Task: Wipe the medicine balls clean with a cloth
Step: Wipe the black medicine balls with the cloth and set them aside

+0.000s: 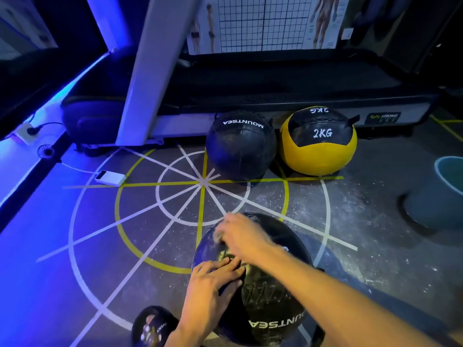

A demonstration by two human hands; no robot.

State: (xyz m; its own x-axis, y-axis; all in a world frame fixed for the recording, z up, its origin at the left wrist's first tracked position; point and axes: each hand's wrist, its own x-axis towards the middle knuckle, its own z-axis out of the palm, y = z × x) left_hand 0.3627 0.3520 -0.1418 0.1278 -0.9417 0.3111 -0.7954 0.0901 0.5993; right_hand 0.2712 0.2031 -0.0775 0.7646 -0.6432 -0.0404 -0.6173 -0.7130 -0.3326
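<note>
Nearest the camera, a black medicine ball (270, 296) marked MOUNTSEA sits on the floor (125, 246), over the painted white and yellow lines. Both hands are on its top. The left hand (210, 289) lies on the near upper left of the ball, its fingers (225, 265) extended and pressed flat against the surface. The right hand (240, 236) reaches over the far upper side and is blurred; a pale bit of cloth (218, 236) shows under its fingers, which appear curled around it, though the blur makes this hard to confirm. A black slipper (152, 326) shows at the bottom edge, just left of the ball.

Farther back, a second black MOUNTSEA ball (241, 146) and a yellow and black ball (318, 141) marked 2KG rest side by side against the base of a treadmill (275, 96). A white power bank (110, 178) lies on the floor to the left, with a cable running from it.
</note>
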